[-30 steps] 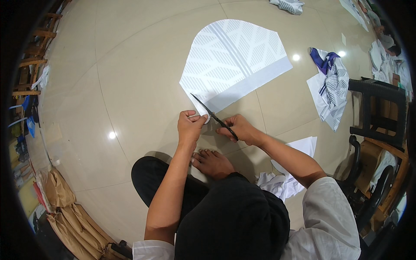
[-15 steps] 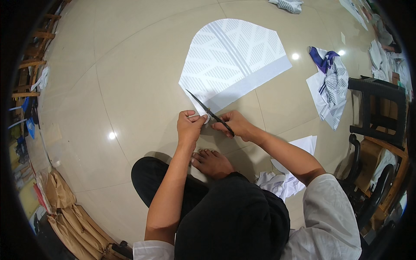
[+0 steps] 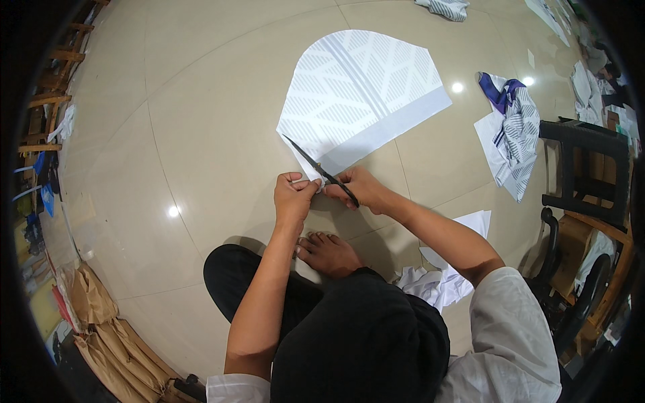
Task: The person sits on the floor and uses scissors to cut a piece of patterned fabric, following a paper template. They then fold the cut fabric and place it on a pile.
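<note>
Pinching patterned panel [image 3: 363,87] by its near corner in left hand [image 3: 293,199], gripping scissors [image 3: 321,169] slanted far-left in right hand [image 3: 365,190].

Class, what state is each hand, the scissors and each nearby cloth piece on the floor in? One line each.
Left hand: pinching the patterned piece at its near end
Right hand: gripping the scissors
Scissors: held at the patterned piece; blade opening unclear
Patterned piece: mostly spread flat
Purple-and-striped cloth: crumpled
White cloth: crumpled
</note>
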Demonstrator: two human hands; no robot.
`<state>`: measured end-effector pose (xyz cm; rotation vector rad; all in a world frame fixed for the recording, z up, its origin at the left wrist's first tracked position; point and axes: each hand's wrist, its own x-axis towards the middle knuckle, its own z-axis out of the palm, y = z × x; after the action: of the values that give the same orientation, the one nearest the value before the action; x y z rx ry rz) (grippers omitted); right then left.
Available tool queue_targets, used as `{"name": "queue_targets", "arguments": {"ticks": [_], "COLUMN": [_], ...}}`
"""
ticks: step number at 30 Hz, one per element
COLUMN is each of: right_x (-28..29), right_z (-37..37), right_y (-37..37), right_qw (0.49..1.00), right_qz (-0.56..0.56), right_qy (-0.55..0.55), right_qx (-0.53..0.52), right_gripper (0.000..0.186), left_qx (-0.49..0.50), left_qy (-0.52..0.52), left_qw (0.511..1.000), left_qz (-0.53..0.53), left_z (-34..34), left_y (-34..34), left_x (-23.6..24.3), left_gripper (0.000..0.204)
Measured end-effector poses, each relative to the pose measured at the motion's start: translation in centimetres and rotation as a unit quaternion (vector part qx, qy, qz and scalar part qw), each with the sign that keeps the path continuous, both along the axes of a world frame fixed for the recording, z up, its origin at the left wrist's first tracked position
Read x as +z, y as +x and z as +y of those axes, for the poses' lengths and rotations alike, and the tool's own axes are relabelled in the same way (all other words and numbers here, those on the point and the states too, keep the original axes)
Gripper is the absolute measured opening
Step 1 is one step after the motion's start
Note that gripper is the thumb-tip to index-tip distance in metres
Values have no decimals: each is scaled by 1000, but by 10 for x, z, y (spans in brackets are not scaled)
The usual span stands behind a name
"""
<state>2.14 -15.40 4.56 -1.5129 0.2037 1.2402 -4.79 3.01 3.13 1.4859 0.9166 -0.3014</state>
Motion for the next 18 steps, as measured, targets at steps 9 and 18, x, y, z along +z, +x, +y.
{"name": "queue_targets", "arguments": {"ticks": [9, 18], "right_x": [0, -1], "right_z": [1, 5], "right_y": [4, 8], "right_qw": [1000, 1000], "right_qz": [-4, -14], "right_qy": [-1, -11], "right_qx": [4, 4], "right_gripper": [30, 34], "left_qx": [4, -6], "left_qy": [5, 3], "left_qw": [1000, 1000], "left_qz": [-2, 1], "left_z": [0, -1], "left_y": [-1, 1], "left_x": [-1, 2], "left_gripper": [55, 52]}}
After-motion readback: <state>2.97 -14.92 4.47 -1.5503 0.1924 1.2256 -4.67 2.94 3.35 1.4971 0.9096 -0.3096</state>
